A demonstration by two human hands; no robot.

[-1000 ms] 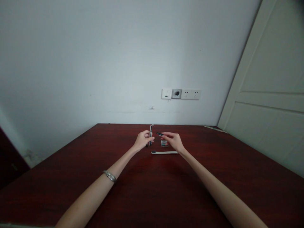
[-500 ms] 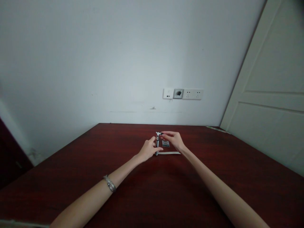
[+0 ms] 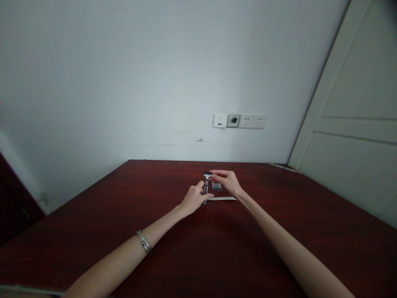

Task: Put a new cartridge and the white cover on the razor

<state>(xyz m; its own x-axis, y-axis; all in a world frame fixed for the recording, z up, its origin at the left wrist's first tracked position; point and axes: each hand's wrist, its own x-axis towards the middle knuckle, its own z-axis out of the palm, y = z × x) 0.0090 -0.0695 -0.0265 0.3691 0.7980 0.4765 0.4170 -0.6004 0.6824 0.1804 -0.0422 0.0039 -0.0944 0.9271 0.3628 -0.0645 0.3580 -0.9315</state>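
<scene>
My left hand (image 3: 193, 197) is closed around the handle of a razor (image 3: 206, 188), which stands roughly upright with its head at the top. A dark blade cartridge (image 3: 206, 173) lies across the razor's head. My right hand (image 3: 227, 181) pinches the right end of that cartridge between thumb and fingers. Behind the right fingers, a small clear-and-dark case (image 3: 216, 187) lies on the table. A pale narrow strip (image 3: 221, 198) stretches on the tabletop just right of the razor handle's lower end.
The dark red wooden table (image 3: 198, 248) runs back to a white wall (image 3: 170, 82). Sockets and switches (image 3: 252, 121) are set in the wall. A pale panelled door or cabinet side (image 3: 350, 107) slants up on the right. A thin strip (image 3: 284, 168) lies at the far right table edge.
The dark cartridge, earlier at the right of the razor's head in my right fingers, now sits across the top of the head. My left hand keeps hold of the handle.
</scene>
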